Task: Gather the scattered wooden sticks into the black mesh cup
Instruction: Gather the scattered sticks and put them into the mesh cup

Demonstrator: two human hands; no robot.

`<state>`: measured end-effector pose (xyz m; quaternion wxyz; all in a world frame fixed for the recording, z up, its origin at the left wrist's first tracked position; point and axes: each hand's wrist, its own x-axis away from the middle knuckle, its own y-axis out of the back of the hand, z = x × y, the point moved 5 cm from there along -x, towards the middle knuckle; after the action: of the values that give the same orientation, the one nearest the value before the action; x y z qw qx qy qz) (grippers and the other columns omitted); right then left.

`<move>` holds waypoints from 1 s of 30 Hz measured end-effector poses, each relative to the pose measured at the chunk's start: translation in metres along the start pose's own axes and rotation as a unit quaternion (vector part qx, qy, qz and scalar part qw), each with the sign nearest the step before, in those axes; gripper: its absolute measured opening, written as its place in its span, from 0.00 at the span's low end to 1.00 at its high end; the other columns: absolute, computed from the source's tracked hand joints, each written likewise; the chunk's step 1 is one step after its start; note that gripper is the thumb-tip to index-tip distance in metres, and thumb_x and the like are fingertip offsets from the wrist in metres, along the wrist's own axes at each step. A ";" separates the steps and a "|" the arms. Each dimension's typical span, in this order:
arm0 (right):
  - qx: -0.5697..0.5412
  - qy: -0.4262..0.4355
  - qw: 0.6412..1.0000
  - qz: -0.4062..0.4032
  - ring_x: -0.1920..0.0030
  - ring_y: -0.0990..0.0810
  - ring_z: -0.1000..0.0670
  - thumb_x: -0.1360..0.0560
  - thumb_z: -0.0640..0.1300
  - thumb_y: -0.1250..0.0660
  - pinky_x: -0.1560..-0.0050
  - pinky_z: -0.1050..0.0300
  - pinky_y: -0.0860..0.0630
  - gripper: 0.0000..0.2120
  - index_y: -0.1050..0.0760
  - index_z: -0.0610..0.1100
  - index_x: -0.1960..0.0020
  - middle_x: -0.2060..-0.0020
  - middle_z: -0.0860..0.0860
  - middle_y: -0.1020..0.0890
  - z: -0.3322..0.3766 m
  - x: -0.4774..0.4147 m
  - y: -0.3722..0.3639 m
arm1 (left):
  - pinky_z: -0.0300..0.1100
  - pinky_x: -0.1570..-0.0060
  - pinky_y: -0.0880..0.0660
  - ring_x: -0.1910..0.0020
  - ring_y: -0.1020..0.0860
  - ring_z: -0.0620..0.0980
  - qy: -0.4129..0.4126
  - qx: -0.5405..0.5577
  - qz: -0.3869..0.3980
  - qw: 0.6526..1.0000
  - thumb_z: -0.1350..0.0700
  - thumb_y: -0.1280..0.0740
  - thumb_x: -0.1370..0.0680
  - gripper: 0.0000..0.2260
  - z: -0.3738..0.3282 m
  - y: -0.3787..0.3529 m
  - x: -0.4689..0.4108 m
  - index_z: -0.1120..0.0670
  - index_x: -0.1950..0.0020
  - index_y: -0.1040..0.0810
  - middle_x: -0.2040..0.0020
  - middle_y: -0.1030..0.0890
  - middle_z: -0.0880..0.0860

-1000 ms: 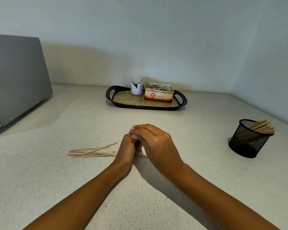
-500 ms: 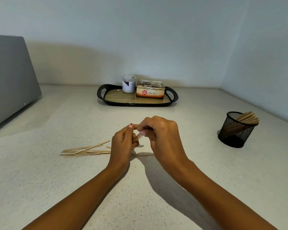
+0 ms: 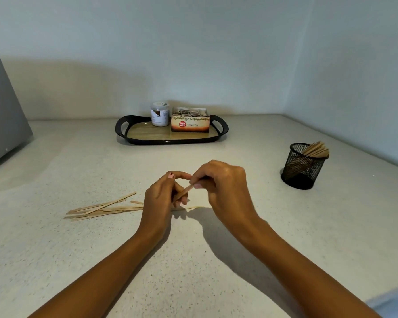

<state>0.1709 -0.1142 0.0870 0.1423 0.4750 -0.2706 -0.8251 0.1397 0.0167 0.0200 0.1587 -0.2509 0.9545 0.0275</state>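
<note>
Several flat wooden sticks lie scattered on the speckled counter, left of my hands. My left hand and my right hand meet above the counter, and both pinch one wooden stick that slants between them. Another stick end pokes out on the counter under my hands. The black mesh cup stands at the right, apart from my hands, with several sticks leaning out of its far rim.
A black tray with a wood-look floor sits at the back, holding a small jar and a tea-bag box. A grey appliance stands at the far left. Walls close the back and the right.
My hands have risen off the counter with one stick held between them. The view has shifted to the right, so the tray and the cup sit further left in frame.
</note>
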 end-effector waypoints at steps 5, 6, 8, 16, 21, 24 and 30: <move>0.003 -0.071 0.993 -0.096 0.66 0.19 0.58 0.34 0.22 0.34 0.60 0.74 0.25 0.16 0.17 0.40 0.59 0.66 0.48 0.17 -0.035 -0.019 0.053 | 0.44 0.49 0.22 0.52 0.19 0.45 -0.067 -0.143 -0.013 0.987 0.49 0.44 0.20 0.12 0.004 -0.003 0.002 0.46 0.46 0.22 0.52 0.17 0.48; 0.015 -0.085 0.988 -0.129 0.67 0.19 0.58 0.35 0.21 0.36 0.61 0.74 0.26 0.18 0.17 0.41 0.60 0.67 0.49 0.18 -0.045 -0.023 0.067 | 0.44 0.45 0.23 0.49 0.20 0.44 -0.073 -0.190 -0.006 0.979 0.46 0.46 0.22 0.15 0.006 -0.005 0.004 0.47 0.43 0.23 0.47 0.18 0.48; 0.042 -0.110 0.974 -0.196 0.67 0.19 0.55 0.39 0.20 0.41 0.61 0.70 0.25 0.22 0.18 0.43 0.61 0.68 0.49 0.18 -0.065 -0.027 0.099 | 0.40 0.39 0.31 0.44 0.23 0.44 -0.090 -0.305 0.004 0.948 0.44 0.49 0.23 0.22 0.011 -0.007 0.005 0.50 0.38 0.24 0.41 0.21 0.49; 0.262 -0.204 0.889 -0.315 0.61 0.19 0.44 0.34 0.22 0.40 0.59 0.50 0.21 0.18 0.19 0.39 0.55 0.60 0.41 0.18 -0.141 -0.028 0.190 | 0.45 0.26 0.52 0.25 0.45 0.46 -0.081 -0.518 0.127 0.842 0.39 0.59 0.24 0.30 0.040 -0.019 0.005 0.49 0.26 0.40 0.25 0.40 0.49; 0.292 -0.267 0.891 -0.223 0.56 0.19 0.39 0.30 0.26 0.34 0.56 0.52 0.22 0.10 0.18 0.36 0.55 0.57 0.37 0.17 -0.168 -0.030 0.185 | 0.45 0.26 0.50 0.25 0.44 0.47 -0.093 -0.528 0.126 0.835 0.39 0.60 0.24 0.31 0.039 -0.020 0.006 0.50 0.26 0.39 0.25 0.39 0.50; 0.299 -0.305 0.889 -0.166 0.56 0.19 0.37 0.30 0.29 0.32 0.57 0.52 0.24 0.08 0.17 0.38 0.57 0.58 0.38 0.18 -0.180 -0.031 0.173 | 0.44 0.26 0.52 0.25 0.43 0.47 -0.093 -0.523 0.128 0.837 0.38 0.60 0.25 0.32 0.039 -0.019 0.006 0.50 0.26 0.39 0.25 0.39 0.50; 0.284 -0.366 0.879 -0.117 0.55 0.18 0.39 0.30 0.34 0.28 0.57 0.53 0.25 0.05 0.17 0.39 0.55 0.56 0.39 0.17 -0.201 -0.032 0.171 | 0.42 0.28 0.55 0.25 0.42 0.47 -0.106 -0.518 0.124 0.840 0.34 0.65 0.27 0.36 0.038 -0.018 0.006 0.50 0.26 0.38 0.25 0.38 0.50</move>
<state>0.3563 -0.2995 0.1286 -0.2054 0.1874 -0.4687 -0.8384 0.1547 0.0033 -0.0175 0.1013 -0.1719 0.8017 0.5635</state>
